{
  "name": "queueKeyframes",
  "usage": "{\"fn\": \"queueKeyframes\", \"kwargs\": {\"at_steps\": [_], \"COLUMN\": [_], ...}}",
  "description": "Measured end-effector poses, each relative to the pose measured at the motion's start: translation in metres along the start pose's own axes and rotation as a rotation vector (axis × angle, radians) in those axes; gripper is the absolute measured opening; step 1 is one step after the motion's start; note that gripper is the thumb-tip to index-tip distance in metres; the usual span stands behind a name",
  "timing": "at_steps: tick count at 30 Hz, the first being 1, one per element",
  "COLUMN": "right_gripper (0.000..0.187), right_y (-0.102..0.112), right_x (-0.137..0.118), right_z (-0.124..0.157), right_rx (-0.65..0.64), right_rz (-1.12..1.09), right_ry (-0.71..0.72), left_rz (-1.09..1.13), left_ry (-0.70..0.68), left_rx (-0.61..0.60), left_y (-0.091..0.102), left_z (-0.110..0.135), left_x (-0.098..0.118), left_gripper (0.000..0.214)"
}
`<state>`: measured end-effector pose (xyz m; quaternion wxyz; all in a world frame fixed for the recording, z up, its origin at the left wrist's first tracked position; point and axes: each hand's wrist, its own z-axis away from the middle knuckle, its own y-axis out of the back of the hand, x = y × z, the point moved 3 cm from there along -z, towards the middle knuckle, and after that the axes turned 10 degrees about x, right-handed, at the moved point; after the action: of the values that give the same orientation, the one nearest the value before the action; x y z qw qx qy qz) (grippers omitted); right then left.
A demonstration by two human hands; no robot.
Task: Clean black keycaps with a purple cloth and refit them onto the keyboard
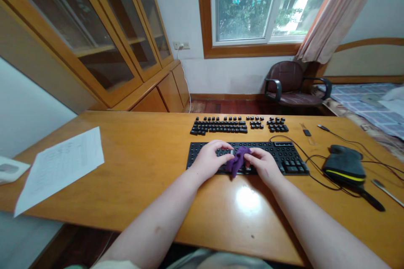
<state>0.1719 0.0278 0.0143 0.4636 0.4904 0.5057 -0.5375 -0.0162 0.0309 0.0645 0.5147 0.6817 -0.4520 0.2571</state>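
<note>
A black keyboard base [284,157] with its keycaps off lies on the wooden desk [142,168]. The removed keycaps [221,125] sit in rows just behind it. My left hand [210,160] rests on the keyboard's left half, fingers curled down onto it. My right hand [263,164] pinches a purple cloth [237,160] against the middle of the keyboard. Both hands meet at the cloth.
A printed sheet of paper [59,166] lies at the desk's left. A black brush-like tool with a yellow stripe [345,166], cables [315,164] and a small keycap puller [306,132] lie at the right. A brown office chair [290,84] stands behind the desk.
</note>
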Motion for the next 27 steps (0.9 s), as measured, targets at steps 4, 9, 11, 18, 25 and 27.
{"fn": "queueKeyframes", "kwargs": {"at_steps": [4,9,11,18,25,27], "right_gripper": [0.024,0.024,0.023,0.02,0.02,0.021], "right_y": [0.01,0.013,0.012,0.014,0.013,0.013], "right_x": [0.001,0.003,0.003,0.005,0.006,0.006], "right_z": [-0.005,-0.007,-0.007,-0.007,-0.008,-0.008], "right_rx": [0.192,0.242,0.236,0.233,0.217,0.218], "right_rz": [-0.025,-0.035,-0.028,-0.042,-0.052,-0.046], "right_ry": [0.034,0.034,0.037,0.048,0.04,0.041], "left_rz": [-0.18,-0.326,-0.381,-0.428,-0.417,-0.42], "left_ry": [0.034,-0.092,-0.125,-0.138,-0.152,-0.154], "left_rx": [0.03,-0.036,-0.066,-0.07,-0.073,-0.087], "left_y": [0.029,0.039,0.037,0.034,0.033,0.032], "left_z": [0.008,0.026,0.03,0.025,0.025,0.025], "left_x": [-0.026,-0.043,-0.046,-0.065,-0.072,-0.072], "left_gripper": [0.018,0.022,0.019,0.018,0.018,0.017]}}
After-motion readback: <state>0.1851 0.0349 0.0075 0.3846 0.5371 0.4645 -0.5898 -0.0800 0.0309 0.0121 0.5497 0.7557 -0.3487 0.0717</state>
